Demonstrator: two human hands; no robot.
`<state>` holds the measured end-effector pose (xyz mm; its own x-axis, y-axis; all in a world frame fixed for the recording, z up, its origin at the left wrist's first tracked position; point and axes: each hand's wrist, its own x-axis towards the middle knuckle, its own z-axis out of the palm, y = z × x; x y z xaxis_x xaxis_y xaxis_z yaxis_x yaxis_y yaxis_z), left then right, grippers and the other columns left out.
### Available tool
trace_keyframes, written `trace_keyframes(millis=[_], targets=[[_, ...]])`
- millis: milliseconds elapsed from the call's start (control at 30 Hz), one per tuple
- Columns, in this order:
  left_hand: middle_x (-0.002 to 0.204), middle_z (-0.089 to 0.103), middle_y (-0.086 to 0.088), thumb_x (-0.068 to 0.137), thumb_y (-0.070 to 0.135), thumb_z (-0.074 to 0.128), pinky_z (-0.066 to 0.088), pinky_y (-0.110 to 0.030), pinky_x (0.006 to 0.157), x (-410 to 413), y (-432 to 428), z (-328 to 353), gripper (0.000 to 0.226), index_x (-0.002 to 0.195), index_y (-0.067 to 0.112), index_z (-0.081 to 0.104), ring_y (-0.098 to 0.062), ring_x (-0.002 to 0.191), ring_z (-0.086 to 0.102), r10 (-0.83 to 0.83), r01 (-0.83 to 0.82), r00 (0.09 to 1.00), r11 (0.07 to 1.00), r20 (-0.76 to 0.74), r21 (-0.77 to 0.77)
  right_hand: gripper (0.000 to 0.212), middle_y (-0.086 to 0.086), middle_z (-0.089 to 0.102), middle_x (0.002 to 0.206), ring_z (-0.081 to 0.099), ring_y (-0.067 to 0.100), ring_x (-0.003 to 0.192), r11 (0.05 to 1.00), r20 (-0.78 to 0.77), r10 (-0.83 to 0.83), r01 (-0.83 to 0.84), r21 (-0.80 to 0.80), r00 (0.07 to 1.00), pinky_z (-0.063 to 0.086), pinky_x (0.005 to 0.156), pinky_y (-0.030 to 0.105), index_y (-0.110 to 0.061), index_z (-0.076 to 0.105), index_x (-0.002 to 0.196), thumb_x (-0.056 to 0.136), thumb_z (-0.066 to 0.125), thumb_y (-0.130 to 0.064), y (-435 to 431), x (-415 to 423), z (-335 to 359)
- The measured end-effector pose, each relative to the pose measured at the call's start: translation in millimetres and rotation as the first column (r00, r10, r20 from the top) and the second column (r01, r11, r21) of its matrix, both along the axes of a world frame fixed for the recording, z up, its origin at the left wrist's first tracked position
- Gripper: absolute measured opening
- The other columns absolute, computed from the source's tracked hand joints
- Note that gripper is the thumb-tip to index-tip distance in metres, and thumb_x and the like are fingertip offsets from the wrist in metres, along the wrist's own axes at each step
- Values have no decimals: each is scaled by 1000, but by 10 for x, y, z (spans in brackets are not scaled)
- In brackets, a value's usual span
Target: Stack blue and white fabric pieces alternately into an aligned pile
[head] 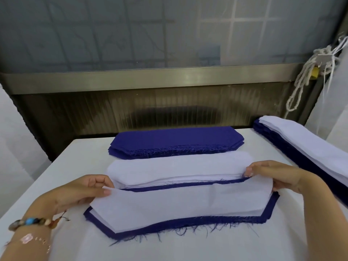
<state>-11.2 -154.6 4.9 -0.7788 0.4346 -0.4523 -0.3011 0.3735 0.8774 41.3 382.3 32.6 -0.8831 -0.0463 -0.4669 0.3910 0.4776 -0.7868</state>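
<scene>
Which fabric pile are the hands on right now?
The nearest pile, white on blue: the left hand and right hand pinch its top white piece at the ends. The blue stack, white stack and right-side stack lie beyond it.

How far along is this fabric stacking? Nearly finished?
Probably not. Done: a tall blue-and-white pile at the right edge looks finished. In hand: the left hand and right hand pinch a white piece, lining it up over a blue piece in front. Left: the blue stack and white stack behind hold many pieces.
</scene>
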Motion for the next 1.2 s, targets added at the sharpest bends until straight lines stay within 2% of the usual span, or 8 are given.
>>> trace_keyframes(millis=[100,267,367,533,600,733,967,1200], targets=[[111,68,-20,73,33,83,56,-26,74,-10,12,-28,37,99,9,70,-29,94,68,24,-26,999,999,-40,-36,31,7,73,103,70,26,94,1000,5,-13,13,13,1000,57,80,32,-13,71,103,80,74,-33,27,-37,-26],[107,67,-25,77,26,80,56,-26,72,-15,-1,-29,28,95,7,69,-30,89,66,48,-52,997,997,-52,-63,10,11,74,95,69,21,84,999,-41,16,-14,38,999,56,73,29,-9,73,89,83,73,-17,72,-37,-73],[105,68,-25,78,23,78,54,-24,68,2,14,-16,23,92,6,69,-27,85,67,45,-48,998,997,-51,-58,14,10,74,95,69,18,85,999,-84,20,-16,51,996,56,79,28,-7,72,92,82,73,-16,72,-71,-83],[100,70,-20,77,23,81,54,-26,75,24,29,17,19,88,12,70,-26,88,67,8,-25,991,993,-136,-119,17,14,72,93,66,14,78,998,-119,28,-20,67,993,50,63,13,-7,69,91,78,77,-15,84,-104,-124],[95,70,-17,77,20,81,54,-26,75,38,42,24,16,86,12,70,-24,85,68,-12,-12,987,989,-160,-148,20,11,70,82,62,13,73,994,-109,40,-29,108,993,47,59,13,-8,69,91,77,79,-17,92,-113,-143],[89,71,-14,81,12,75,54,-28,75,39,62,30,15,91,5,66,-22,80,67,-25,-17,979,980,-203,-200,19,2,65,69,56,14,66,986,-123,62,-42,161,990,45,67,24,-12,70,91,77,79,-22,99,-137,-161],[85,69,-12,83,9,74,54,-27,75,36,63,28,15,95,5,66,-20,77,65,-39,-15,978,968,-206,-252,14,-6,60,59,52,2,53,982,-154,86,-57,182,984,41,51,11,-16,71,92,81,76,-23,84,-154,-167],[85,69,-15,80,13,77,53,-30,76,30,64,26,11,89,14,70,-22,76,63,-37,-21,976,965,-212,-263,15,-7,57,58,49,3,53,976,-161,102,-67,206,982,40,54,13,-20,70,93,80,76,-25,96,-180,-199]])
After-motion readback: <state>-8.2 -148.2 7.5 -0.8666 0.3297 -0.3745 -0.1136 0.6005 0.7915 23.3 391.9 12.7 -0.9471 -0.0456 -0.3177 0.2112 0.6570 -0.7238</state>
